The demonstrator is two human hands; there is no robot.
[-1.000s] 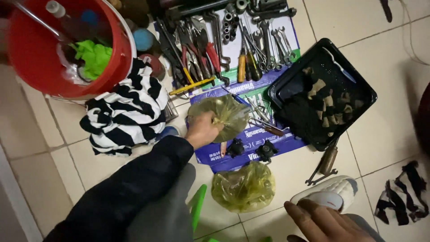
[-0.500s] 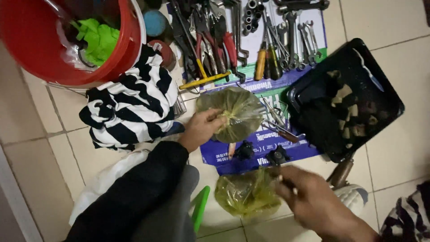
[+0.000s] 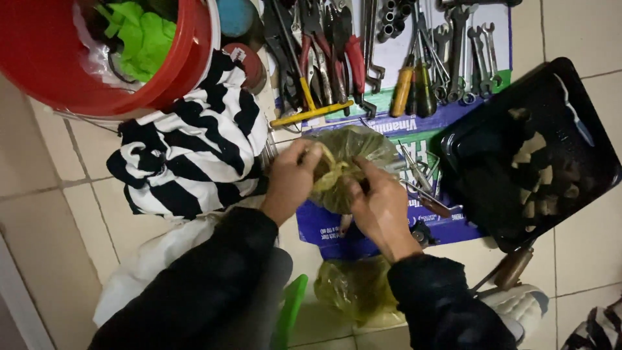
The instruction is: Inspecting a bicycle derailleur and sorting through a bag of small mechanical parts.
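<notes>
My left hand (image 3: 291, 178) and my right hand (image 3: 379, 204) both grip a small yellowish plastic bag (image 3: 353, 155) in the middle of the view, fingers pinched at its knotted top. The bag hangs just above a blue and white sheet (image 3: 382, 220) spread on the tiled floor. A second yellowish bag (image 3: 353, 295) lies on the floor below my hands, near my sleeves. What is inside either bag is not visible.
Pliers, wrenches and screwdrivers (image 3: 363, 58) lie in a row on the sheet at the top. A black tray (image 3: 576, 123) with small pieces sits at the right. A red bucket (image 3: 97, 71) stands top left beside a black-and-white striped cloth (image 3: 188, 155). A white shoe (image 3: 518, 304) is lower right.
My right hand has come up from the lower bag to the bag my left hand holds, and both hands now grip its top. The view has moved closer.
</notes>
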